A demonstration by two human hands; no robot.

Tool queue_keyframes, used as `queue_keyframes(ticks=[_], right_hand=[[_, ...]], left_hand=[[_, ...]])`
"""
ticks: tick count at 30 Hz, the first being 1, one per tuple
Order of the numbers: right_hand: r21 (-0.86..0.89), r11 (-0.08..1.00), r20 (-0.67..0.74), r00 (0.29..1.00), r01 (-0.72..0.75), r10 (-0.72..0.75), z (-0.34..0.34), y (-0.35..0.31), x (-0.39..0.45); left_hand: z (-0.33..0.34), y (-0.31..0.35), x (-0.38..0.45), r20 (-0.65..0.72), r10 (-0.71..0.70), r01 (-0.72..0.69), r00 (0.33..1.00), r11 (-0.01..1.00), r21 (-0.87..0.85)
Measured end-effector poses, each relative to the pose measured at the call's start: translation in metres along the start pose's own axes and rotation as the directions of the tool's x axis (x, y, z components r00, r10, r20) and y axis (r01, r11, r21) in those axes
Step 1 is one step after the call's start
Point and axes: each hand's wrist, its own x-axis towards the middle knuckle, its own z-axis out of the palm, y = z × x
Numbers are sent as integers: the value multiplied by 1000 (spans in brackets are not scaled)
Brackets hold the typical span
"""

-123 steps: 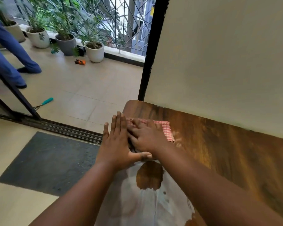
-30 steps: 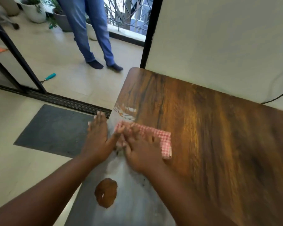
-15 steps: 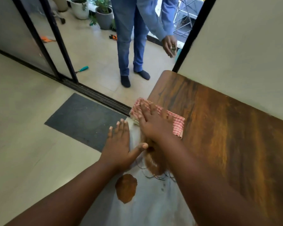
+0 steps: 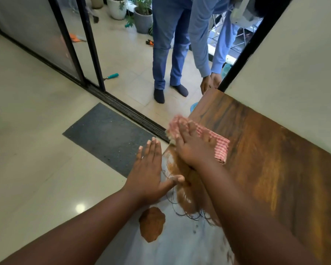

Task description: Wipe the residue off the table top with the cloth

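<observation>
A folded red-and-white checked cloth (image 4: 221, 148) lies on the wooden table top (image 4: 266, 159) at its left edge. My right hand (image 4: 193, 148) presses flat on the cloth, fingers straight, and looks blurred. My left hand (image 4: 147, 173) is held flat just off the table's left edge, with its thumb touching the edge. A whitish film of residue (image 4: 180, 241) covers the near left part of the table, with a bare brown patch in it and a wiped streak under my right wrist.
A person in blue clothes (image 4: 172, 44) stands bent over at the table's far corner, hands low. A dark mat (image 4: 109, 134) lies on the floor to the left. A sliding glass door (image 4: 65, 41), potted plants (image 4: 143, 20) and small tools are beyond. A wall (image 4: 294, 73) runs along the table's right.
My right hand has pushed the cloth farther along the left edge, away from me. The wiped brown streak behind it is longer. The person has bent lower toward the table corner.
</observation>
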Motion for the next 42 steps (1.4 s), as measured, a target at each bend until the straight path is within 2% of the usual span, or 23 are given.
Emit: queue_keyframes(ticks=[2, 4, 5, 8, 12, 14, 17, 19, 22, 26, 28, 31, 34, 38, 40, 42], right_hand=[[-99, 978, 13, 983, 182, -182, 16, -6, -38], [-111, 954, 38, 960, 280, -277, 28, 9, -79], [-99, 956, 49, 961, 276, -272, 28, 23, -90], [-74, 988, 34, 990, 136, -133, 18, 53, -76], [-20, 999, 33, 999, -37, 38, 10, 25, -29], [-38, 999, 33, 999, 5, -4, 13, 10, -38], [-98, 974, 45, 979, 204, -200, 29, 17, -89], [-62, 973, 38, 975, 223, -221, 34, 38, -115], [-54, 996, 12, 998, 70, -70, 29, 70, -113], [7, 988, 13, 988, -154, 154, 22, 44, -72], [-24, 995, 19, 995, -97, 98, 22, 15, -66], [-27, 995, 23, 995, 100, -99, 33, -9, -93], [-18, 987, 17, 987, 158, -158, 48, -3, -134], [-17, 1000, 64, 998, 4, -3, 49, 51, -172], [-50, 993, 32, 994, -107, 109, 44, 80, -171], [1, 962, 50, 961, -273, 272, 39, 84, -152]], left_hand=[[-1, 0, -3, -22, 30, -31, 999, 999, -27], [-1, 0, -5, -40, 43, -45, 998, 997, -56], [-1, 0, -5, -34, 41, -43, 999, 997, -60], [-1, 0, -3, -14, 54, -55, 998, 998, -40], [-3, 1, -3, -13, 67, -68, 998, 998, -10], [-3, 0, -4, -26, 82, -82, 996, 997, -9], [-1, -1, -4, -43, 104, -105, 994, 994, -24], [1, -3, -4, -33, 107, -108, 994, 994, -21], [0, -2, -3, -26, 133, -133, 991, 991, -31], [0, -2, -1, -18, 155, -156, 988, 987, -47], [0, -2, 0, -34, 160, -162, 987, 985, -57], [1, -4, -1, -64, 175, -180, 983, 980, -88], [3, -8, -4, -97, 202, -213, 974, 971, -112], [3, -11, -7, -107, 228, -240, 968, 963, -124], [0, -10, -9, -90, 218, -229, 972, 964, -133], [-2, -9, -13, -66, 228, -235, 971, 964, -126]])
